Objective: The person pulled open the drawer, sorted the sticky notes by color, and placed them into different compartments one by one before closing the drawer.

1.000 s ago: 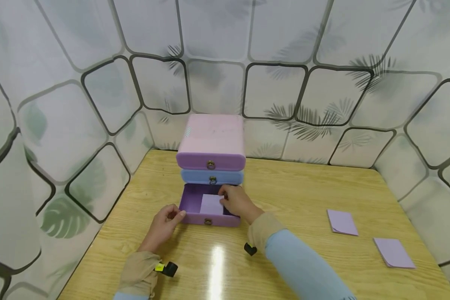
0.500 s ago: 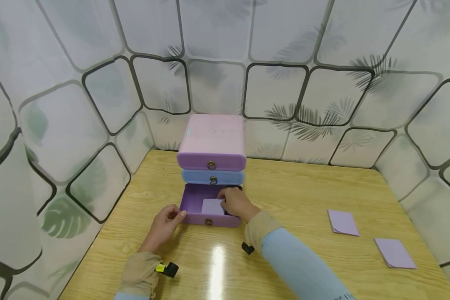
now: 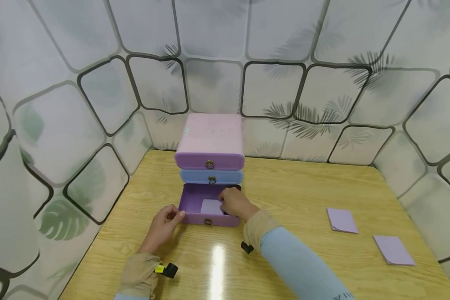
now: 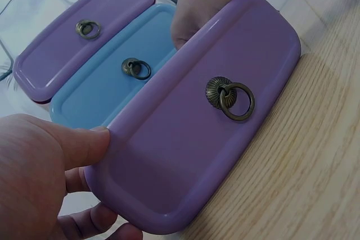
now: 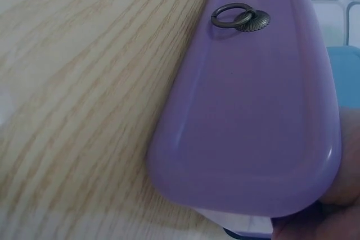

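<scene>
The bottom purple drawer (image 3: 228, 221) of a small chest of drawers (image 3: 214, 135) is pulled out. My left hand (image 3: 164, 227) grips its front left corner; the left wrist view has the thumb on the front panel's edge and the fingers round the side. My right hand (image 3: 237, 203) reaches into the drawer from the right, pinching the right edge of a lilac sticky note pad (image 3: 211, 206) low inside. In the right wrist view the drawer front (image 5: 247, 111) with its ring pull (image 5: 230, 16) hides most of that hand.
Two more lilac note pads (image 3: 342, 220) (image 3: 393, 250) lie on the wooden table (image 3: 285, 187) to the right. Above the open drawer are a closed blue drawer (image 3: 195, 176) and a closed purple one (image 3: 191, 161). Patterned curtain walls surround the table's back and sides.
The note pad has sunk lower and flatter in the drawer, with my right hand shifting slightly down and the sleeve a little left. My left hand has stayed at the drawer's corner.
</scene>
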Motion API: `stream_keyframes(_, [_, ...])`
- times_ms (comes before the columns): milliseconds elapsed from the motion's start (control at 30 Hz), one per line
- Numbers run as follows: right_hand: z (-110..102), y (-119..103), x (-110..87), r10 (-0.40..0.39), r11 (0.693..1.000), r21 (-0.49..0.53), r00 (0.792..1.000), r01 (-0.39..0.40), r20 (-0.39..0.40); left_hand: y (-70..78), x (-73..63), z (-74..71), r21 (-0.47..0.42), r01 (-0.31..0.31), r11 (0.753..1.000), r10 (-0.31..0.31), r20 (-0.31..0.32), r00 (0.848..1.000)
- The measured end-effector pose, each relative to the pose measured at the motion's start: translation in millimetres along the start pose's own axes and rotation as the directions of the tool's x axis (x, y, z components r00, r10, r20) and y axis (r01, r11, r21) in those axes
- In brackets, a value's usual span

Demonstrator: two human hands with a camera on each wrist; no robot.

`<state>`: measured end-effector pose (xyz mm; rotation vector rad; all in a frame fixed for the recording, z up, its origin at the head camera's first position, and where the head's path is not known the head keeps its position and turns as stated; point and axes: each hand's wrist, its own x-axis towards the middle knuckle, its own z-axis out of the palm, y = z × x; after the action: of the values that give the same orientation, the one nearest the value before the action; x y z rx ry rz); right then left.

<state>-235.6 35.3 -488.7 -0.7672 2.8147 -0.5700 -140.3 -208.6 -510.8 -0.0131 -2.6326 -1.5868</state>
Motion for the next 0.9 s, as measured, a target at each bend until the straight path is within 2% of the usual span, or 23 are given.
stream_keyframes(133, [0.6, 0.3, 0.7, -0.014, 1.0, -0.005, 1.0, 0.014, 0.005, -1.2, -0.2, 0.4, -0.009, 0.001, 1.0, -0.001, 0.001, 1.0])
stream_keyframes(567, [-1.5, -2.4, -0.8, 0.011, 1.0, 0.002, 0.999, -0.011, 0.042, 0.5, -0.9, 1.8, 0.0, -0.008, 1.0, 0.008, -0.016, 1.0])
stream_keyframes(733, [-0.8, -1.1, -3.1, -0.006, 1.0, 0.024, 1.0, 0.006, -0.004, 0.5, -0.6, 1.9, 0.002, -0.019, 1.0, 0.019, -0.011, 1.0])
stream_keyframes(900, [-2.5, -1.4, -7.1, -0.038, 0.997, 0.067, 0.997, 0.043, -0.074, -0.2, -0.4, 2.7, -0.002, 0.002, 1.0, -0.002, -0.013, 1.0])
